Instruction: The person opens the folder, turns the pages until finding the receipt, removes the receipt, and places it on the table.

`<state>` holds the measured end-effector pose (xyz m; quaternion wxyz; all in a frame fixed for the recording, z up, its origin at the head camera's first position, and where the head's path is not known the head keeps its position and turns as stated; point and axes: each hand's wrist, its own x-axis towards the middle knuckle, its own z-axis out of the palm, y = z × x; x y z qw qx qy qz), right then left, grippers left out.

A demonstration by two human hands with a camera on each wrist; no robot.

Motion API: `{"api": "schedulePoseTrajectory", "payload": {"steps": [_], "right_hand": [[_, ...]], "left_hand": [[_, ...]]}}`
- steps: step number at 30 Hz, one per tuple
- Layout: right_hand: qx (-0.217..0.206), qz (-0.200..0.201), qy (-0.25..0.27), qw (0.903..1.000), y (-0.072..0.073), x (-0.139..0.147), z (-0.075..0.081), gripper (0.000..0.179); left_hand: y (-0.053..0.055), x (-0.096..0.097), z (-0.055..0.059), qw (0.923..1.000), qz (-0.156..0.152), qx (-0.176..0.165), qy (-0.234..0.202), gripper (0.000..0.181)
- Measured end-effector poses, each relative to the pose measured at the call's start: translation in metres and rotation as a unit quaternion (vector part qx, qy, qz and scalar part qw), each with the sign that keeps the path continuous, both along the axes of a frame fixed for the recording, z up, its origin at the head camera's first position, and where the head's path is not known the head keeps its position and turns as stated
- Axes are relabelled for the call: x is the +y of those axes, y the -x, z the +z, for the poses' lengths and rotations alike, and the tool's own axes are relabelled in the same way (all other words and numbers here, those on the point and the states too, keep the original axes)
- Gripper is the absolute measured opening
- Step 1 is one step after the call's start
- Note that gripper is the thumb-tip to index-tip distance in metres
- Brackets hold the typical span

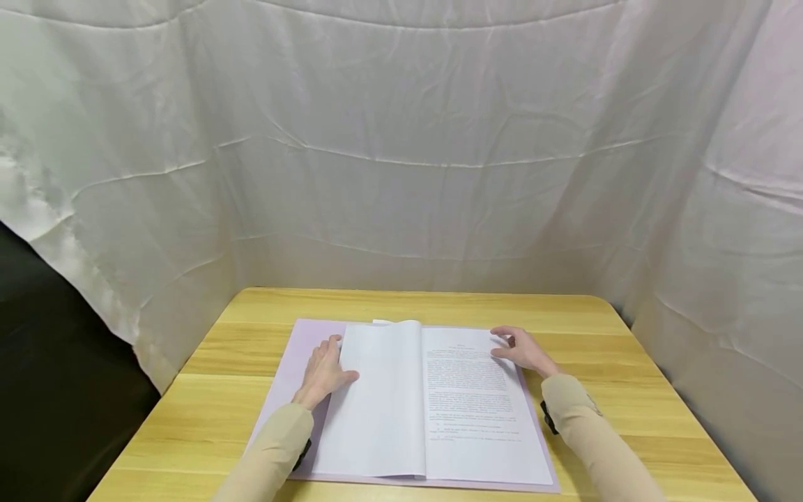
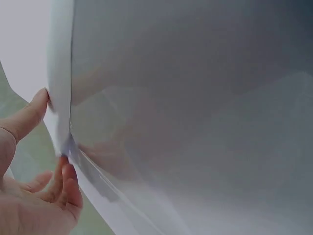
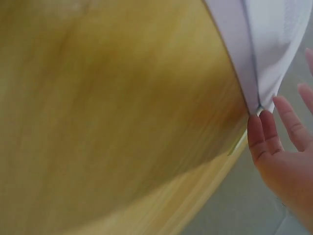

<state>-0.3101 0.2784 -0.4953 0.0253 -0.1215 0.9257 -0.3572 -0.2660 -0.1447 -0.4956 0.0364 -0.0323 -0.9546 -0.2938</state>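
- I find a lilac folder (image 1: 307, 335) lying open on the wooden table (image 1: 652, 404), holding a blank page (image 1: 383, 404) on the left and a printed page (image 1: 470, 390) on the right; the print is too small for me to read.
- The left hand (image 1: 323, 373) rests at the blank page's outer edge, thumb spread from the fingers and touching the paper.
- The right hand (image 1: 523, 352) is at the printed page's upper outer corner, fingers spread, thumb apart.
- Only the left wrist view shows me a glossy surface (image 2: 195, 122) with a hand's reflection.
- The right wrist view adds two fingertips touching the folder's corner, hidden from the head view.
- Pale cloth (image 1: 426, 160) hangs behind the table; beige sleeves (image 1: 276, 443) cross its near side.
- The hands cover parts of the folder's outer edges.
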Motion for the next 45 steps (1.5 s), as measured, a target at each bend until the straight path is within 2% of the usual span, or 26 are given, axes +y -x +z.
{"api": "schedulePoseTrajectory", "payload": {"steps": [3, 5, 11, 14, 17, 26, 31, 39, 45], "right_hand": [[0.01, -0.004, -0.009, 0.9999, 0.001, 0.001, -0.003, 0.054], [0.017, -0.005, -0.011, 0.9998, 0.003, 0.002, -0.005, 0.055], [0.02, -0.013, -0.02, 0.9995, 0.009, 0.003, -0.008, 0.055], [0.016, -0.024, -0.015, 0.9995, 0.011, 0.002, -0.008, 0.054], [0.028, -0.03, -0.014, 0.9991, 0.013, 0.001, -0.009, 0.053], [0.072, -0.046, 0.001, 0.9964, 0.018, -0.001, -0.009, 0.048], [0.062, -0.071, 0.007, 0.9955, 0.022, -0.002, -0.008, 0.048], [0.031, -0.105, 0.013, 0.994, 0.023, -0.003, -0.01, 0.046], [0.043, -0.115, 0.014, 0.9924, 0.023, -0.003, -0.008, 0.039]], "left_hand": [[0.001, 0.001, -0.002, 0.9998, -0.013, 0.013, 0.006, 0.081], [0.001, 0.002, -0.003, 0.9994, -0.032, 0.014, -0.003, 0.075], [0.001, 0.003, -0.003, 0.9928, -0.108, -0.02, -0.047, 0.059], [0.0, 0.003, -0.003, 0.9887, -0.135, -0.033, -0.056, 0.055], [0.0, 0.003, -0.004, 0.9857, -0.153, -0.042, -0.058, 0.053], [-0.001, 0.004, -0.006, 0.9813, -0.173, -0.067, -0.051, 0.052], [-0.001, 0.004, -0.004, 0.9777, -0.188, -0.08, -0.052, 0.054], [-0.001, 0.001, -0.003, 0.9736, -0.195, -0.111, -0.043, 0.086], [-0.001, 0.0, -0.005, 0.9724, -0.201, -0.114, -0.033, 0.101]]}}
